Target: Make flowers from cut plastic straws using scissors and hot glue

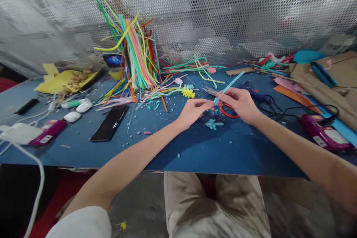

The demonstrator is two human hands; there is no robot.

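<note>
Blue pipe cleaner (234, 81) in two hands (193, 111) (237, 101)

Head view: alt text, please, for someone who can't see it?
Someone's left hand and right hand pinch light-blue strips above a blue table, red-handled scissors by the right hand. Behind is a colourful strip bundle; a phone lies to the left.

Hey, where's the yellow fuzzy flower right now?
In the head view it's near the middle: the yellow flower is on the blue table just beyond the left hand, left of the scissor blades.
</note>
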